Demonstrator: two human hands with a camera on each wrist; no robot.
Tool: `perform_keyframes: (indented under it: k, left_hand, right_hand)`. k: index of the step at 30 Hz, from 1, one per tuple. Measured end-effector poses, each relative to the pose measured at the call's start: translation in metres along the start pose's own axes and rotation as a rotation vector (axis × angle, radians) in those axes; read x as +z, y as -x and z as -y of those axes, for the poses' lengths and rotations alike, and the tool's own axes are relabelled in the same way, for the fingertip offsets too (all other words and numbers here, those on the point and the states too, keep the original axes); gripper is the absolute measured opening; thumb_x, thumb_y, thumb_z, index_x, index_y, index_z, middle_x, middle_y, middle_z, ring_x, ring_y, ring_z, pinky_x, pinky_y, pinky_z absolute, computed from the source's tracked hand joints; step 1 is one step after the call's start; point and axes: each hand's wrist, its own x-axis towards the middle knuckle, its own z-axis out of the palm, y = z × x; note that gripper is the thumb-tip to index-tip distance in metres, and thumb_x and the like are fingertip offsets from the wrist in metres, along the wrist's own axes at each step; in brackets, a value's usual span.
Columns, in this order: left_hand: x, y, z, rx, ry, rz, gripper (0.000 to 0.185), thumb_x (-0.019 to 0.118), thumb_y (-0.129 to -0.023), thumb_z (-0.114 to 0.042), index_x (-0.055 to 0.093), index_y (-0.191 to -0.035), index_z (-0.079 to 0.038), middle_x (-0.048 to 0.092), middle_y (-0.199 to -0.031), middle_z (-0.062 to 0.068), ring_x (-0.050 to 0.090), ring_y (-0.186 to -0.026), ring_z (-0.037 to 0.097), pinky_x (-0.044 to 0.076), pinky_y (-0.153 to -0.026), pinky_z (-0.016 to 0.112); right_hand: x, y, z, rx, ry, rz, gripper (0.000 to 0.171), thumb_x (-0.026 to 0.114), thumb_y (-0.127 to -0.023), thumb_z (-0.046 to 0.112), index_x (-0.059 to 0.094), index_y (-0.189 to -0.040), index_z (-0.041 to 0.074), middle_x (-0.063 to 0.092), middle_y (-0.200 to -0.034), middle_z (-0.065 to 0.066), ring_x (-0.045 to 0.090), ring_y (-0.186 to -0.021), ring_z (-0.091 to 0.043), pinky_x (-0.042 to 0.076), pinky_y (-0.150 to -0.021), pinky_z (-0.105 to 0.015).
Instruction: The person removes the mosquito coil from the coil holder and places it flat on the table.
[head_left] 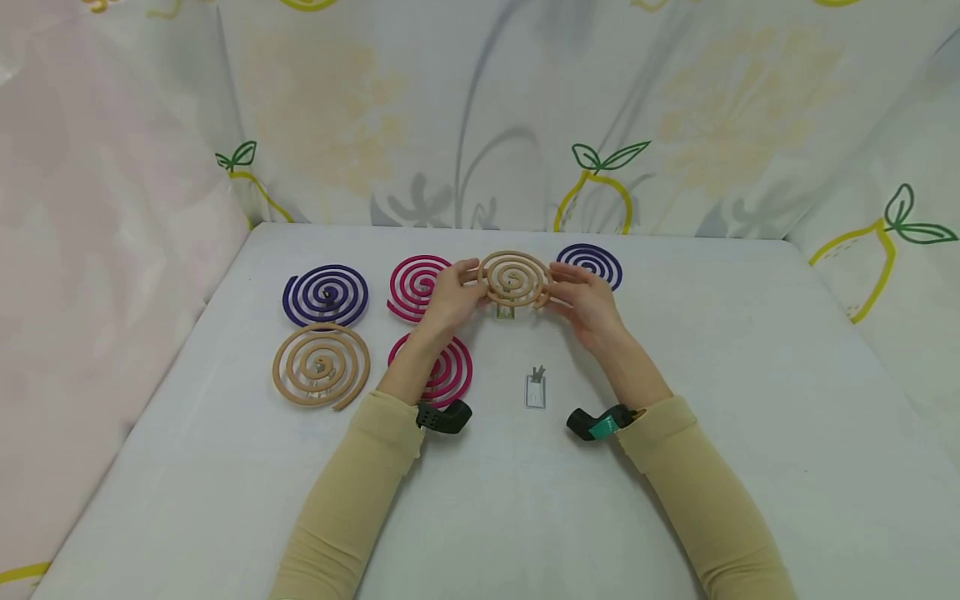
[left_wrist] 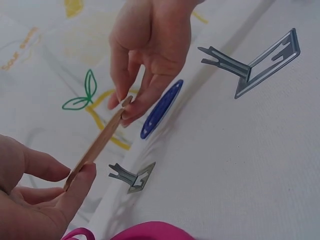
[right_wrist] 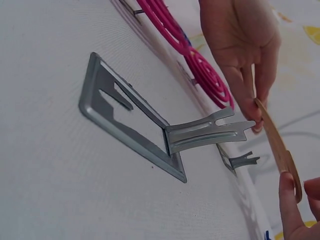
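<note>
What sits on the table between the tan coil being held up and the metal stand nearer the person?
Nothing: in the head view the table is bare between the held tan coil, with a small stand under it, and the nearer metal stand.

- Both arms wear long sleeves of pale beige-yellow knit; left sleeve [head_left: 352, 492], right sleeve [head_left: 701, 492].
- Sleeve cuffs end short of the wrists; the forearms beyond them are bare.
- Fabric is plain, no print or logo visible; soft folds along both forearms.
- Left wrist carries a small black device [head_left: 444, 416], rounded, with a ribbed black strap at the cuff edge.
- Right wrist carries a matching black device [head_left: 597, 423] with a teal-green patch on its side.
- Left hand [head_left: 448, 296] and right hand [head_left: 588, 300] are bare: no gloves, no rings seen.
- Fingernails short and unpainted, as seen in the wrist views.
</note>
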Motion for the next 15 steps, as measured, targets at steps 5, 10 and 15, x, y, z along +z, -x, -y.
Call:
perform_keyframes:
  k: [5, 10, 15]
  left_hand:
    - [0.0002, -0.0005, 0.0000, -0.001, 0.040, -0.007, 0.052, 0.049, -0.099, 0.002, 0.038, -0.149, 0.004, 0.053, -0.142, 0.023, 0.060, -0.121, 0.031, 0.055, -0.098, 0.033]
    - [0.0009, -0.0003, -0.0009, -0.002, 0.054, -0.007, 0.050, 0.050, -0.100, 0.001, 0.040, -0.148, 0.003, 0.055, -0.140, 0.022, 0.061, -0.121, 0.030, 0.056, -0.095, 0.032]
    - [0.0017, 0.0012, -0.0024, 0.008, 0.089, -0.001, 0.049, 0.051, -0.099, 0.001, 0.042, -0.147, 0.003, 0.056, -0.139, 0.022, 0.061, -0.121, 0.032, 0.056, -0.096, 0.033]
  right_hand:
    - [-0.0014, -0.0007, 0.0005, -0.021, -0.018, -0.007, 0.051, 0.054, -0.098, -0.003, 0.043, -0.147, -0.002, 0.058, -0.123, -0.007, 0.061, -0.099, -0.012, 0.058, -0.078, -0.020]
    - [-0.0033, -0.0032, 0.0006, -0.028, -0.064, -0.003, 0.051, 0.052, -0.098, -0.004, 0.040, -0.148, -0.005, 0.059, -0.113, -0.002, 0.064, -0.090, -0.009, 0.057, -0.076, -0.019]
    - [-0.0041, -0.0049, 0.0010, -0.021, -0.105, 0.000, 0.052, 0.049, -0.098, -0.007, 0.036, -0.149, -0.008, 0.059, -0.108, -0.001, 0.065, -0.086, -0.009, 0.057, -0.075, -0.018]
